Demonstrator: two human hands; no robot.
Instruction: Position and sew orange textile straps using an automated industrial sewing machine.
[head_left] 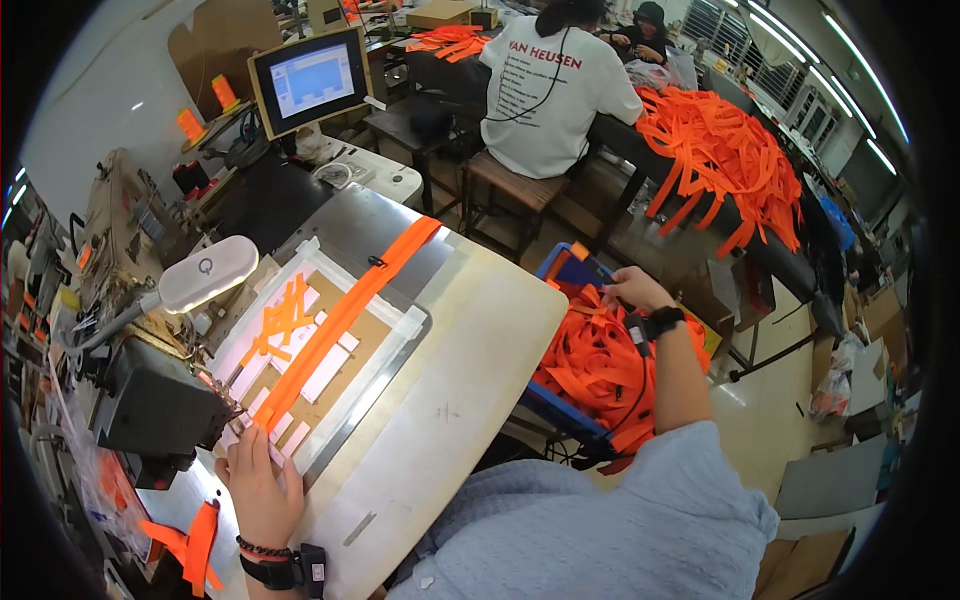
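A long orange webbing strap (345, 310) lies slantwise across a sewing template (375, 335) on the machine table. It carries a small black piece near its far end. My left hand (262, 490) rests at the strap's near end, beside the sewing machine head (165, 400); its fingers lie stretched on the strap, thumb apart. To the right, my right hand (640, 290) is above a blue crate (568, 408) heaped with orange straps (600, 350). Its fingers are closed on a dark strip with an orange end (592, 262). Part of that strip is hidden by the fingers.
A lit lamp (208, 274) hangs over the template's left side. Short orange strips (280, 325) lie on the template, others (195, 545) by the machine. Beyond are a monitor (312, 80), a seated person (555, 95) and a large orange strap pile (720, 160).
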